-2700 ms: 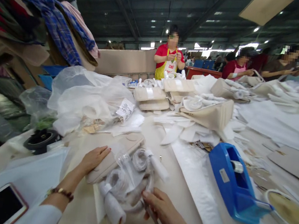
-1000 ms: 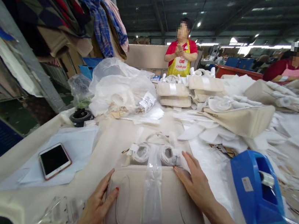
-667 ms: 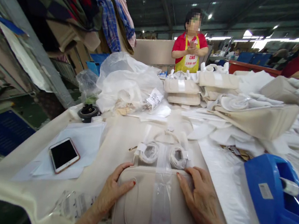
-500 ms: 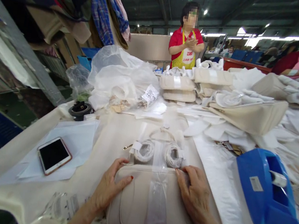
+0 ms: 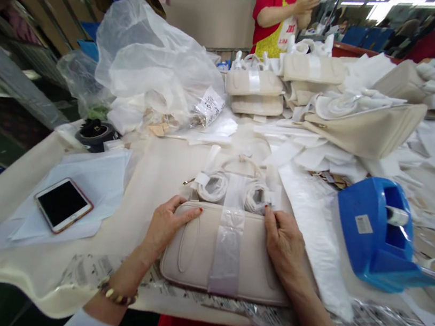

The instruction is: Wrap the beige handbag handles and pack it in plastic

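Both hands rest on the beige handbag (image 5: 197, 246), which lies flat with a clear tape band (image 5: 228, 243) across its middle. The left hand (image 5: 166, 226) and right hand (image 5: 284, 245), fingers together and curled, clasp its far corners. A second ago the left hand lay lower on the near side. The paper-wrapped handles (image 5: 214, 185) lie just beyond the fingertips, the blue tape dispenser (image 5: 373, 233) to the right of the right hand, and the smartphone (image 5: 62, 204) to the left of the left hand. The banding appears to be finished, with the bag now squared between the hands.

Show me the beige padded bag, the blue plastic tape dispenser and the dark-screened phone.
beige padded bag (image 5: 200, 247), head view, left front panel.
blue plastic tape dispenser (image 5: 356, 244), head view, side wall.
dark-screened phone (image 5: 62, 205), head view, screen middle.
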The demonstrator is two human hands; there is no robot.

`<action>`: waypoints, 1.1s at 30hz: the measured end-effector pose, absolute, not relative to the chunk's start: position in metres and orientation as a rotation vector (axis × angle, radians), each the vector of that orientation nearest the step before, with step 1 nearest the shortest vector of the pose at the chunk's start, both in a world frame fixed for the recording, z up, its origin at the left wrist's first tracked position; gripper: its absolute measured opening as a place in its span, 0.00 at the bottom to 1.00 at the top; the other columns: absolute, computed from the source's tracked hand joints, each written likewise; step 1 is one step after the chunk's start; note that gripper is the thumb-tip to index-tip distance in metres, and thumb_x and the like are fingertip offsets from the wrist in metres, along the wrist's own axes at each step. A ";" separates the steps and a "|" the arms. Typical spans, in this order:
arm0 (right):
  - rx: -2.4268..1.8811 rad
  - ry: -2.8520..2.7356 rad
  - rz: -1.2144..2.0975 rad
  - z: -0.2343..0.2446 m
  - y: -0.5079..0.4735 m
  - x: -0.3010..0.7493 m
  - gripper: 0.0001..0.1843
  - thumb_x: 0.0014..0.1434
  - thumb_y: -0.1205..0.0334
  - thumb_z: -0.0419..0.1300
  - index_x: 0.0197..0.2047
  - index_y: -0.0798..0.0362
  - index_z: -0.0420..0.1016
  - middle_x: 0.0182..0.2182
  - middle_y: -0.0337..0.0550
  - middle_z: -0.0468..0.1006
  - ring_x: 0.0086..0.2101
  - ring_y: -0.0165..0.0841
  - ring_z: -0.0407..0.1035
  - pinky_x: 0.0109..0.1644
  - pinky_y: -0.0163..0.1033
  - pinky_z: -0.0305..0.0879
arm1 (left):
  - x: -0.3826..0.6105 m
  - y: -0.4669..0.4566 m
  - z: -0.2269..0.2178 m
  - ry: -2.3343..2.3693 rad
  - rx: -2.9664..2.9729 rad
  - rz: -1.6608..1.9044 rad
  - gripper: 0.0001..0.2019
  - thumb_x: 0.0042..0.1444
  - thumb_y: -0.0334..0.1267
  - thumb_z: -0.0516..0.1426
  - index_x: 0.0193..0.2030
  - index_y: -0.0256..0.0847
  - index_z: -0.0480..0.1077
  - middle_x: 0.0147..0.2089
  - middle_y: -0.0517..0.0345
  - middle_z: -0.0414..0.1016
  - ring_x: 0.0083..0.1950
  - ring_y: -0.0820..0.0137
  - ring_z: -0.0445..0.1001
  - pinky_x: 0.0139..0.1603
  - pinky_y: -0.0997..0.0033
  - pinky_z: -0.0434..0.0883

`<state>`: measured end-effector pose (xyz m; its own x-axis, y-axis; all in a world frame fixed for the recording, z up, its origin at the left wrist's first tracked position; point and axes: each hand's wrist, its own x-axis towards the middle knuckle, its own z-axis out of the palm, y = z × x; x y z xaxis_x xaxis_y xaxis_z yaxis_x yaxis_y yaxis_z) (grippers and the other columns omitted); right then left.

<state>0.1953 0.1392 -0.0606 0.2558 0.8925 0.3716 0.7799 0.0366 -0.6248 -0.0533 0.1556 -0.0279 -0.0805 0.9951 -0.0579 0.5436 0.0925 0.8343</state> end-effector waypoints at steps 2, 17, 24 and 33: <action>-1.774 -1.537 0.214 -0.061 0.141 0.195 0.27 0.64 0.41 0.40 0.22 0.49 0.59 0.21 0.41 0.66 0.25 0.35 0.60 0.31 0.39 0.54 | -0.054 0.159 -0.031 1.713 1.524 0.885 0.21 0.43 0.57 0.60 0.31 0.40 0.70 0.28 0.64 0.71 0.34 0.66 0.69 0.35 0.72 0.62; -1.765 -1.509 0.236 -0.059 0.144 0.198 0.30 0.62 0.35 0.38 0.20 0.48 0.57 0.18 0.38 0.65 0.22 0.32 0.58 0.28 0.37 0.53 | -0.050 0.168 -0.031 1.756 1.500 0.901 0.23 0.39 0.60 0.60 0.30 0.39 0.71 0.26 0.62 0.72 0.32 0.66 0.69 0.32 0.71 0.62; -1.652 -1.674 0.187 -0.061 0.154 0.208 0.30 0.63 0.38 0.38 0.21 0.49 0.62 0.18 0.39 0.67 0.22 0.32 0.61 0.29 0.36 0.55 | -0.039 0.132 -0.040 1.887 1.445 0.977 0.28 0.43 0.65 0.54 0.34 0.40 0.68 0.29 0.57 0.73 0.34 0.61 0.71 0.34 0.67 0.64; -1.538 -1.739 0.019 -0.062 0.150 0.210 0.26 0.66 0.46 0.41 0.24 0.47 0.68 0.21 0.41 0.70 0.25 0.35 0.64 0.29 0.37 0.58 | -0.015 0.138 -0.005 1.987 2.086 1.009 0.23 0.56 0.48 0.51 0.52 0.31 0.66 0.46 0.39 0.72 0.51 0.51 0.68 0.55 0.50 0.62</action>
